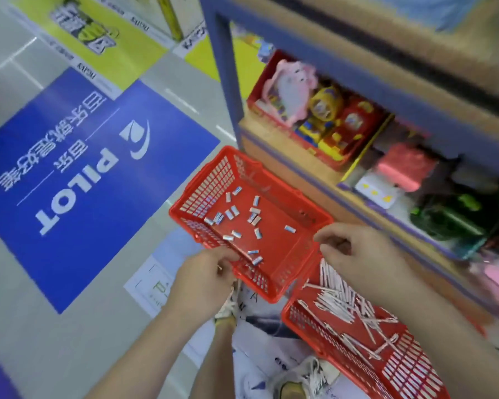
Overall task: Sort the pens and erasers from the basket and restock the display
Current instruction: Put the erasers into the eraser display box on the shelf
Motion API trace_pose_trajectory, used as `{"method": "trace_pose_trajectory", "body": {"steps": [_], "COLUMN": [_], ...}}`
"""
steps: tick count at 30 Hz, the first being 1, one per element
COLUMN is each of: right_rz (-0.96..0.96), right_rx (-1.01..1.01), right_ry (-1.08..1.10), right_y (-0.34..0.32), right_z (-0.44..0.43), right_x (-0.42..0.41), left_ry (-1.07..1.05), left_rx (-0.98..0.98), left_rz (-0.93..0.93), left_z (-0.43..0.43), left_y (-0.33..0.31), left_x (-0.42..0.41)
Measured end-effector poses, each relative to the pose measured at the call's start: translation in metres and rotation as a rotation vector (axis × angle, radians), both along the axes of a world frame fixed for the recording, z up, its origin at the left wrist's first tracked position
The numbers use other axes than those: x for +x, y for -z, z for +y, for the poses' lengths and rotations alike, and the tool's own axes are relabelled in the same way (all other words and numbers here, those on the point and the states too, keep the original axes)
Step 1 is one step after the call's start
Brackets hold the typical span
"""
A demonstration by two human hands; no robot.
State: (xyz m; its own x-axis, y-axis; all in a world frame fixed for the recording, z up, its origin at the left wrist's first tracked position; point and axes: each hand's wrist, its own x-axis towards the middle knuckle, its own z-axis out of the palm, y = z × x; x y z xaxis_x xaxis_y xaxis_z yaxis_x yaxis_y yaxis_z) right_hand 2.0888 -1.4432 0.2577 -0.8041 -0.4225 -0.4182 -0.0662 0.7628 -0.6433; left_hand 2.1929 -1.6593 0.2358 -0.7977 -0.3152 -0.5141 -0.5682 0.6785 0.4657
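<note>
A red plastic basket (202,185) is held tilted above the floor, with several small white-and-blue erasers (244,218) scattered on its bottom. My left hand (202,280) grips its near-left rim. My right hand (357,254) pinches its near-right corner. A second red basket (398,370) sits lower right, under my right forearm, holding several white pens (343,300) in a loose pile.
A blue-framed display shelf (228,90) stands on the right, with toys in a red box (314,110) and other goods on its low shelf. A blue floor sticker (84,168) lies to the left. My sneakers (300,375) and white papers are below the baskets.
</note>
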Motion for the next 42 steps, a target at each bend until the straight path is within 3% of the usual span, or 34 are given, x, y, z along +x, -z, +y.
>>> {"method": "trace_pose_trajectory", "body": {"steps": [8, 13, 17, 23, 29, 32, 34, 37, 39, 42], "right_rz": [-0.135, -0.170, -0.146, -0.147, -0.058, -0.091, -0.134, -0.091, -0.080, -0.065], "right_rx": [0.013, 0.118, 0.184, 0.228, 0.394, 0.356, 0.240, 0.193, 0.178, 0.191], "right_ry": [0.130, 0.193, 0.202, 0.202, 0.164, 0.340, 0.476, 0.473, 0.463, 0.420], "right_y": [0.216, 0.362, 0.452, 0.526, 0.543, 0.537, 0.535, 0.537, 0.539, 0.545], "right_z": [-0.087, -0.127, -0.145, -0.155, -0.172, -0.176, -0.178, -0.179, -0.184, -0.191], "right_x": [-0.009, -0.022, -0.036, -0.048, -0.039, -0.047, -0.054, -0.066, -0.070, -0.067], "left_ry": [0.135, 0.398, 0.617, 0.690, 0.702, 0.535, 0.170, -0.462, -0.549, -0.464], "left_rx": [-0.020, -0.105, -0.284, -0.355, -0.320, -0.145, 0.144, 0.737, 0.853, 0.758], "left_rz": [-0.119, -0.180, -0.207, -0.122, 0.028, 0.016, -0.087, -0.380, -0.501, -0.455], "left_z": [-0.080, -0.125, -0.140, -0.135, -0.144, -0.146, -0.139, -0.127, -0.124, -0.119], "left_y": [0.203, 0.338, 0.429, 0.533, 0.548, 0.533, 0.522, 0.512, 0.511, 0.521], "left_x": [-0.042, -0.088, -0.125, -0.150, -0.161, -0.166, -0.174, -0.185, -0.185, -0.182]}}
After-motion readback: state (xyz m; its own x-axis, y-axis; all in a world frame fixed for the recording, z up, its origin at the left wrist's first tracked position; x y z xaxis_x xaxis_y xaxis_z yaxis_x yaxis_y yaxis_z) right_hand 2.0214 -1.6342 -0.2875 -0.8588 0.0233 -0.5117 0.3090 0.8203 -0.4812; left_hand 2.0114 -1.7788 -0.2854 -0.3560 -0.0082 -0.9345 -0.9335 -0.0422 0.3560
